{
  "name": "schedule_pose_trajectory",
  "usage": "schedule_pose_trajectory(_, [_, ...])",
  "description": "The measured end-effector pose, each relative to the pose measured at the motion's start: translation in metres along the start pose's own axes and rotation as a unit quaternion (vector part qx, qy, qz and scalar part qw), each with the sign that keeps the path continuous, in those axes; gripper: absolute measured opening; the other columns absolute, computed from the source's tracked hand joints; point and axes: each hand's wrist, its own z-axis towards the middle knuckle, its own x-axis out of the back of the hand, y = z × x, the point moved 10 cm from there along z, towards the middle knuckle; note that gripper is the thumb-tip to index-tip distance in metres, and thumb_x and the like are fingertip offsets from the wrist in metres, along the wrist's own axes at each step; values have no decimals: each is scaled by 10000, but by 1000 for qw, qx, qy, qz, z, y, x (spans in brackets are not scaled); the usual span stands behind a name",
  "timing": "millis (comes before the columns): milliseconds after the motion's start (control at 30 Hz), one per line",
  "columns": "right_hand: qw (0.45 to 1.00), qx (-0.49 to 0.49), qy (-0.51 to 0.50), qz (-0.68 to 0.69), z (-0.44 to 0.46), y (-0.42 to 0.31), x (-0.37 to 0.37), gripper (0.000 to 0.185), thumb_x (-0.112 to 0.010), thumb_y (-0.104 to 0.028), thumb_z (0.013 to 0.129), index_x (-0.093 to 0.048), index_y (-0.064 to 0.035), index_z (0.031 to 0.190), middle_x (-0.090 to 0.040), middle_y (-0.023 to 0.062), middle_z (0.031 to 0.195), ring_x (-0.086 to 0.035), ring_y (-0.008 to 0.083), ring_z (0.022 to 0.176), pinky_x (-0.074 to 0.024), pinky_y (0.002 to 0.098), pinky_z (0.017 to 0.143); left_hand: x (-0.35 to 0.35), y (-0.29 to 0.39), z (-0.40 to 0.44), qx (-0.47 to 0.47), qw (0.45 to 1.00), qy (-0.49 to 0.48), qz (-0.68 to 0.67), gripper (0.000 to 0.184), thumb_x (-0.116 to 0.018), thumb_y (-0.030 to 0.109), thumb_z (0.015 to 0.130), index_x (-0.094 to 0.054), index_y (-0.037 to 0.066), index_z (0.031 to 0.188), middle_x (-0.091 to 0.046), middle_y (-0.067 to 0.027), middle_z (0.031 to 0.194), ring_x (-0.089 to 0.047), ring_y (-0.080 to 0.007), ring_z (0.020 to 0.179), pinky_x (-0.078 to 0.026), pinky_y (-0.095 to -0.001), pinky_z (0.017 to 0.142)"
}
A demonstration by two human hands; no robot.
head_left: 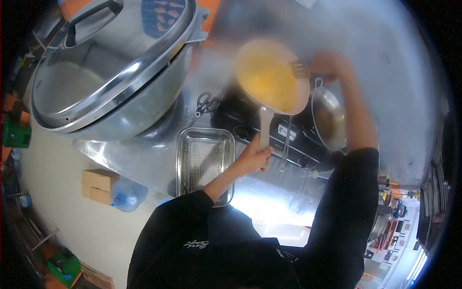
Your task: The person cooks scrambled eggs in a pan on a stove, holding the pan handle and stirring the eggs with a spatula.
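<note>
My left hand (255, 156) is wrapped round the pale handle of a frying pan (303, 94), held over the black stove (293, 137). Inside the pan lies a layer of yellow, egg-like food (272, 79), hazy in the picture. At the far right rim, my right hand (330, 66) is closed on a slotted spatula (300, 69); the hand is blurred and the spatula's handle is mostly hidden. The spatula's head overlaps the edge of the yellow food, and I cannot tell whether it touches. A metal pan (329, 118) stands below my right hand.
A large lidded steel pot (139, 106) fills the upper left. Black-handled scissors (206, 104) and a metal tray with a wire rack (185, 159) lie left of the stove. A thin metal utensil (287, 144) lies across the stove front. A box (98, 185) and water jug (129, 195) sit on the floor.
</note>
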Motion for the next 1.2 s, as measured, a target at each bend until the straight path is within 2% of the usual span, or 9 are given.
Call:
schedule_pose_trajectory(100, [993, -5, -39, -108, 7, 7, 4, 500, -615, -461, 793, -659, 16, 650, -631, 73, 564, -611, 180, 487, -515, 313, 473, -1, -2, 1, 3, 1000, -7, -4, 387, -478, 51, 908, -298, 70, 1250, -488, -46, 745, -516, -144, 604, -469, -295, 440])
schedule_pose_trajectory(200, [988, 13, -59, -141, 23, 14, -2, 521, -609, -480, 802, -654, -6, 589, -634, 97, 553, -600, 178, 455, -503, 316, 465, -2, -2, 2, 0, 1000, -15, -9, 405, -492, 49, 905, -297, 80, 1259, -488, -44, 732, -519, -144, 601, -470, -300, 435])
schedule_pose_trajectory(300, [986, 23, -88, -140, 32, 15, -10, 225, -619, -190, 791, -648, 26, 738, -663, 150, 693, -663, 203, 551, -533, 315, 450, -2, -5, 5, -5, 999, -17, -30, 416, -505, 50, 903, -298, 88, 1262, -490, -44, 722, -523, -143, 598, -467, -306, 422])
schedule_pose_trajectory(400, [991, 14, -72, -111, 42, 25, -15, 228, -622, -220, 795, -660, 0, 749, -667, 131, 682, -665, 192, 564, -520, 304, 451, -1, -6, 7, -16, 999, -12, -30, 405, -475, 61, 913, -263, 50, 1257, -491, -62, 709, -524, -155, 535, -451, -305, 405])
schedule_pose_trajectory(467, [912, 255, -110, -302, 99, 33, -57, 235, -613, -228, 796, -657, -1, 754, -669, 122, 692, -661, 190, 561, -516, 303, 459, -3, -3, 7, -24, 999, -13, -21, 392, -459, 69, 917, -250, 30, 1246, -492, -73, 704, -524, -162, 504, -446, -303, 401])
schedule_pose_trajectory(533, [921, 256, -107, -274, 100, 29, -58, 243, -604, -233, 800, -653, 2, 763, -670, 121, 702, -657, 191, 559, -517, 306, 470, -2, 0, 4, -31, 999, -16, -14, 373, -461, 73, 915, -260, 31, 1226, -493, -76, 702, -524, -164, 502, -451, -302, 403])
schedule_pose_trajectory(600, [998, 8, -63, -22, 38, 8, -27, 255, -594, -237, 805, -649, 10, 776, -668, 130, 709, -654, 193, 556, -523, 314, 485, -2, 0, 7, -48, 999, -16, -5, 358, -462, 77, 912, -270, 30, 1210, -500, -80, 702, -527, -168, 503, -458, -304, 407])
schedule_pose_trajectory(700, [994, 48, 4, 98, 22, -10, -29, 258, -570, -214, 818, -648, 32, 816, -667, 155, 742, -659, 209, 565, -528, 317, 494, -4, -1, 9, -39, 999, -22, -10, 354, -462, 80, 908, -275, 31, 1205, -511, -84, 702, -538, -174, 515, -466, -307, 411])
schedule_pose_trajectory(1200, [993, 96, -67, -26, -42, -56, -53, 238, -555, -97, 775, -655, 76, 904, -677, 181, 829, -682, 242, 644, -550, 337, 561, -5, 7, 3, -1, 1000, -4, -31, 334, -511, 91, 898, -352, 67, 1191, -530, -63, 732, -565, -168, 581, -485, -311, 420])
